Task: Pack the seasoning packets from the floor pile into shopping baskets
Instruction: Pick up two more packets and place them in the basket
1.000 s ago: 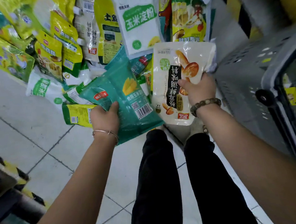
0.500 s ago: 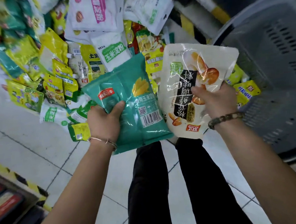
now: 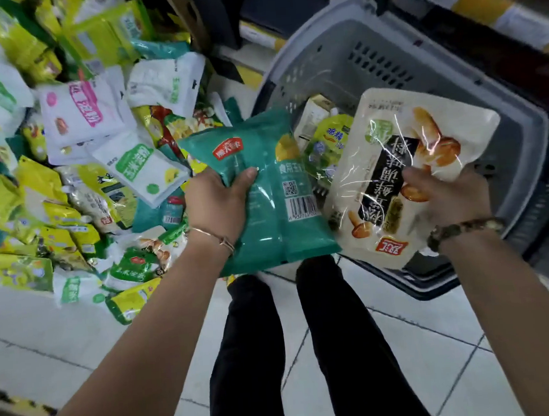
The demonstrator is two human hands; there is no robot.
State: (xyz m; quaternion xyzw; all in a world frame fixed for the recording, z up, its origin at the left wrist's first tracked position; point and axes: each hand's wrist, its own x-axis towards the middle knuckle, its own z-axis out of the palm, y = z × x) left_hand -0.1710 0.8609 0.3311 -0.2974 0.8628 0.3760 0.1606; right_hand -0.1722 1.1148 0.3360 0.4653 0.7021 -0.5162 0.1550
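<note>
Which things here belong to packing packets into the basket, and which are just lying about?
Job: teal plastic packet in left hand; cream mushroom-print pouch in right hand; grey plastic shopping basket; floor pile of mixed packets.
Lying about: yellow-and-black striped shelf edge; white floor tiles.

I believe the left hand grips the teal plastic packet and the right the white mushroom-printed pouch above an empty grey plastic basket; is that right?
Not empty: the head view shows the grey plastic basket holding a yellow sachet. Left hand on teal plastic packet, right hand on white mushroom-printed pouch: correct.
</note>
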